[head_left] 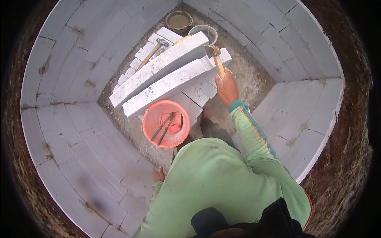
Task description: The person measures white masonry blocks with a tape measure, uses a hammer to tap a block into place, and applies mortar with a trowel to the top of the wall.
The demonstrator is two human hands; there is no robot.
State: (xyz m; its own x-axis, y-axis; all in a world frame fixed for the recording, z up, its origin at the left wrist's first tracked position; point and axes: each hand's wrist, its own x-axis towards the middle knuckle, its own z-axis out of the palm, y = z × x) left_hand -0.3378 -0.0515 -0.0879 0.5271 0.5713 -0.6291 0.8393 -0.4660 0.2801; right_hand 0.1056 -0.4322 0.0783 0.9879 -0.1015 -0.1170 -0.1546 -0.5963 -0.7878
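Pale block walls stand several courses high on the sides in view, their joints closed for the most part and smeared with dark patches in places, so the laying here looks well advanced, though whether more courses are due on top cannot be told. On the floor between them, two long white blocks, the farther one and the nearer one, lie side by side with a gap between, resting over a layer of smaller white blocks; none of these is set in a wall, so their share of the work appears left to do. Grey marks and crumbs dot their upper faces, but no clear cut or split shows. The right hand grips the wooden handle of a hammer, whose metal head is by the right ends of the long blocks; contact cannot be made out. The left hand hangs low beside the person, with nothing visible in it, though too little shows to tell how its fingers stand. A second hammer lies unused beyond the farther block, and pincers rest in the orange bucket. Beyond the pile stand a round tub and a grey bucket.
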